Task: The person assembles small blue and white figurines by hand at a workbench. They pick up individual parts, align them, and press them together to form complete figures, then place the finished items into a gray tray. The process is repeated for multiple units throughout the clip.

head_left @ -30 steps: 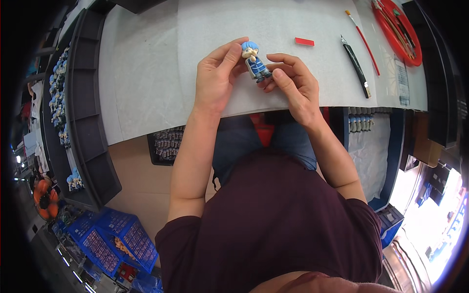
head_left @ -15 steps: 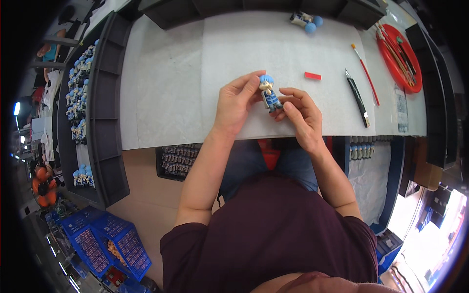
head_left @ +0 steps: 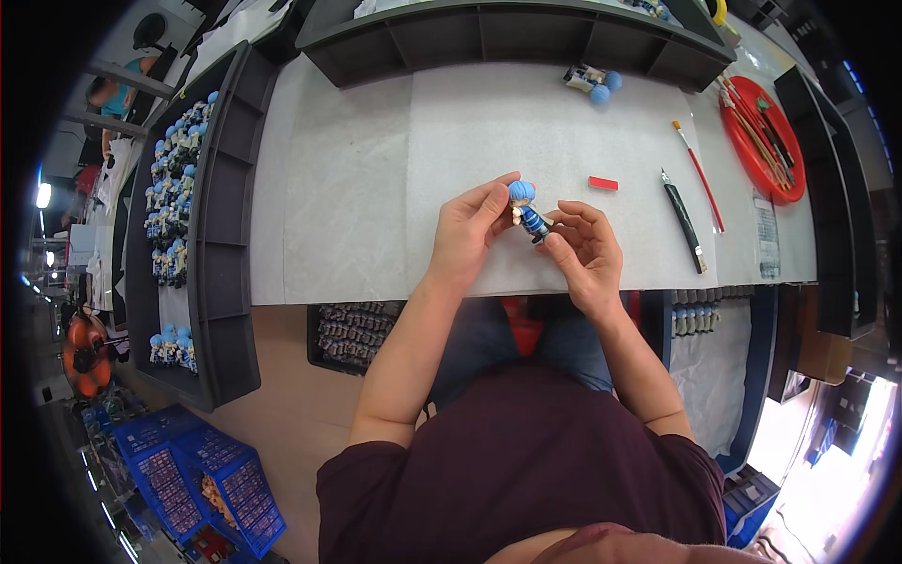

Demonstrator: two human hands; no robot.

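Note:
A small blue-haired figurine point(head_left: 534, 222) in blue and dark clothing is held above the white-covered table point(head_left: 348, 188). My left hand point(head_left: 467, 231) pinches it near the head between thumb and fingers. The thumb and fingers of my right hand point(head_left: 587, 258) are at its feet, on the other side. A red block point(head_left: 603, 183) lies just beyond my right hand. To the right of it are a dark craft knife point(head_left: 683, 221) and a red-handled paintbrush point(head_left: 703, 179). More blue-headed figurines point(head_left: 594, 83) lie at the far side of the table.
On the left, a dark tray point(head_left: 225, 226) holds rows of figurines point(head_left: 174, 197). Another dark tray point(head_left: 526, 39) borders the far edge. A red dish point(head_left: 728, 122) of brushes sits at the far right. Below the table edge are a tray of dark parts point(head_left: 352, 334) and a blue-rimmed tray point(head_left: 763, 357).
The figurine has turned and tilted in my hands, its feet now pointing more to the right. The whole view has shifted, bringing more of the far tray into sight.

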